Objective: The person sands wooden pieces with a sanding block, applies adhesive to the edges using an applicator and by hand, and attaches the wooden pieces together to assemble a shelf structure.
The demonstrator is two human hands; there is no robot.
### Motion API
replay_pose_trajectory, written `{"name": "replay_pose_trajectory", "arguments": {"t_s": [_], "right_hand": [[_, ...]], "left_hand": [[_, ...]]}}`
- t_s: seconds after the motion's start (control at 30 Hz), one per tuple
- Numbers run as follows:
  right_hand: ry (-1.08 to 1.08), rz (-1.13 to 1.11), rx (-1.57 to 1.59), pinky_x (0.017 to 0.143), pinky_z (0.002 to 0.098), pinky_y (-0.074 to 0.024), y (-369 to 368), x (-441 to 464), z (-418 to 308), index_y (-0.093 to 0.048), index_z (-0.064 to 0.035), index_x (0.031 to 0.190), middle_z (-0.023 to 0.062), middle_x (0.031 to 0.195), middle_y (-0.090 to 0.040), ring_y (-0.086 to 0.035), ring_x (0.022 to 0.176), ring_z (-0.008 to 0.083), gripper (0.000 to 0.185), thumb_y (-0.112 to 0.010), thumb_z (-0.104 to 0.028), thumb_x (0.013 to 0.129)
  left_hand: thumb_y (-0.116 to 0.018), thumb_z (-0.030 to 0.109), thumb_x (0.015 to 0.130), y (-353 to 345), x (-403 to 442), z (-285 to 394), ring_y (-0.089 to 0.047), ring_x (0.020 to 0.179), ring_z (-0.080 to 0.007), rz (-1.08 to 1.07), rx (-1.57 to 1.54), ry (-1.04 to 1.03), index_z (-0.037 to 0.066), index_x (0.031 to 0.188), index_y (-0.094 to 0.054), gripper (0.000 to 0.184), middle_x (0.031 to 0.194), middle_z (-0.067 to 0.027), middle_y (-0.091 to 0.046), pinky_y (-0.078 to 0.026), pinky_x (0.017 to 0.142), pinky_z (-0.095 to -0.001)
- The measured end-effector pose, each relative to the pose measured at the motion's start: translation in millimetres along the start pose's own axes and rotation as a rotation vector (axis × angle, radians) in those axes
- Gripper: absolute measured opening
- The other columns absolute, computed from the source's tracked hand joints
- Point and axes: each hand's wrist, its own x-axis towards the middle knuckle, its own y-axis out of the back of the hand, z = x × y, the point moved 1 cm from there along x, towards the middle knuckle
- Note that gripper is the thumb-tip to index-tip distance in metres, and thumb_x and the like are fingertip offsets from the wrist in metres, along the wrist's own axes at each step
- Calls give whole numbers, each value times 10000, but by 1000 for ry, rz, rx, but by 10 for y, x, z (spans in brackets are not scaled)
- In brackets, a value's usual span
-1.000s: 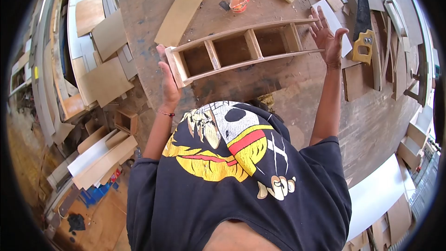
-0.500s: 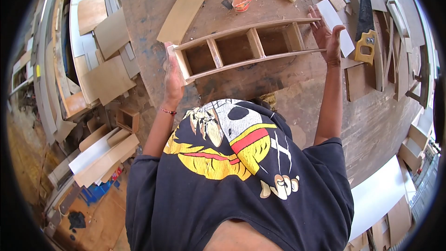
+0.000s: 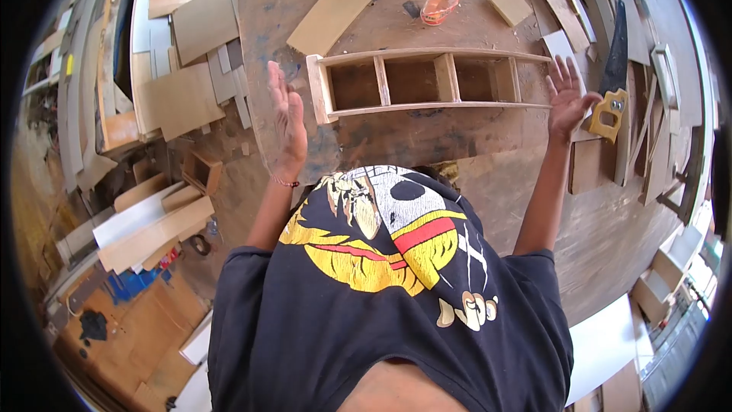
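Note:
A long, narrow wooden frame (image 3: 320,90) with several crosspieces lies on the brown worktable, its end board toward my left hand. My left hand (image 3: 290,126) is held up a little left of that end board, fingers stretched and palm facing it, with a gap between. At the other end, my right hand (image 3: 568,101) is spread with the palm turned up, close to the tips of the two side rails. Whether it touches them I cannot tell. Neither hand holds anything.
A handsaw (image 3: 610,103) with a yellowish handle lies right of my right hand. Beyond the frame are an orange cup (image 3: 440,9) with a flat stick in it, a curved board (image 3: 351,1) and a small wood block (image 3: 511,5). Stacked offcuts (image 3: 183,99) stand at left.
My left hand has come away from the frame's end board, leaving a gap. My right hand is still open by the rail ends. The whole view has shifted and turned slightly.

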Motion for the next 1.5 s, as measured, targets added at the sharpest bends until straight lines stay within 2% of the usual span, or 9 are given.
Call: {"name": "replay_pose_trajectory", "arguments": {"t_s": [0.07, 0.13, 0.17, 0.43, 0.53, 0.6, 0.83, 1.33, 1.5], "right_hand": [[0, -12, 28, 1099, 430, -164, 7, -78, 101, -292, -9, 1396, 175, 1421, -345, -297, 1332, 306, 1112, -195, -862, 689], [-14, -19, 57, 1101, 422, -159, -11, -145, 182, -283, 9, 1394, 182, 1421, -340, -302, 1328, 304, 1112, -205, -855, 698], [7, -12, 68, 1106, 418, -147, -42, -147, 216, -272, 18, 1395, 187, 1426, -326, -292, 1331, 301, 1107, -202, -847, 708], [54, -199, 29, 1117, 382, -111, -177, -45, 173, -254, 38, 1393, 189, 1438, -296, -243, 1352, 275, 1083, -191, -824, 740], [62, -276, 54, 1119, 376, -135, -203, -27, 147, -244, 72, 1381, 224, 1430, -287, -241, 1353, 290, 1092, -226, -815, 745], [84, -310, 44, 1122, 384, -125, -205, -4, 166, -323, 59, 1348, 199, 1392, -363, -287, 1331, 270, 1091, -152, -827, 734], [115, -339, 64, 1115, 406, -150, -201, 21, 184, -325, 97, 1324, 239, 1370, -363, -306, 1312, 314, 1070, -197, -803, 761], [173, -326, 59, 1108, 423, -180, -219, 61, 228, -359, 97, 1309, 229, 1343, -403, -346, 1288, 318, 1066, -186, -801, 762], [160, -321, 48, 1113, 416, -171, -221, 45, 209, -347, 90, 1323, 237, 1336, -413, -348, 1288, 313, 1059, -159, -792, 768]], "left_hand": [[-499, 421, 908, -22, -107, 150, -83, 1394, -271, 9, 106, -34, 21, 1443, -116, 770, 1505, -175, -76, -83, 1120, -388], [-580, 340, 874, -83, -252, 208, -127, 1380, -324, -58, 652, -204, 24, 1406, -262, 696, 1481, -218, -119, -134, 1110, -420], [-637, 263, 839, -162, -306, 202, -148, 1365, -370, 0, 654, -254, 50, 1352, -384, 611, 1462, -241, -142, -185, 1093, -447], [-625, 201, 854, -565, -566, 181, -179, 1360, -374, 126, 816, -151, 96, 1281, -496, 458, 1463, -241, -138, -246, 1075, -439], [-633, 161, 846, -657, -577, 171, -200, 1357, -363, 162, 848, -138, 95, 1258, -512, 435, 1462, -238, -144, -259, 1067, -432], [-637, 143, 840, -706, -584, 137, -210, 1356, -357, 201, 818, -121, 88, 1232, -525, 411, 1451, -243, -172, -265, 1062, -430], [-647, 120, 826, -788, -570, 114, -230, 1351, -351, 290, 842, -146, 60, 1124, -556, 317, 1392, -274, -290, -282, 1045, -425], [-673, 156, 805, -723, -541, 21, -246, 1329, -393, 290, 853, -162, 68, 1027, -555, 266, 1412, -283, -242, -260, 1054, -455], [-678, 172, 800, -704, -570, 61, -255, 1317, -405, 281, 817, -132, 45, 1264, -448, 533, 1413, -273, -245, -257, 1063, -448]]}}
